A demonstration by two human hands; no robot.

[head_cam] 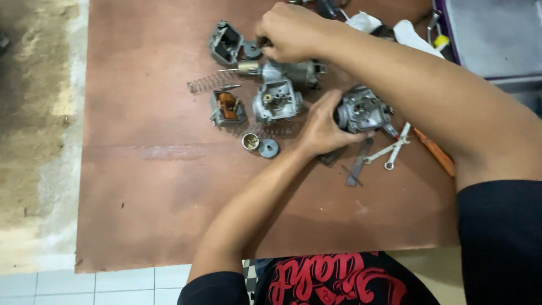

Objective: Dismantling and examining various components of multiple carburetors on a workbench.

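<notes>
My left hand (322,127) grips a grey metal carburetor body (364,108) on the brown board (147,186), holding its left side. My right hand (291,33) reaches across to the far side and closes its fingers on a small dark part beside a round grey cap (252,51); what it pinches is mostly hidden. Below it lie a second carburetor body (276,101), a cylindrical metal piece (296,72) with a brass tip, a coil spring (212,81), an open float bowl (226,42) and an orange float in a housing (227,108).
Two small round caps (259,144) lie near my left wrist. Two wrenches (392,148), a flat dark strip (357,166) and an orange-handled tool (437,153) lie to the right. White rags (389,27) and a purple-edged box (491,36) sit at far right. Concrete floor lies left.
</notes>
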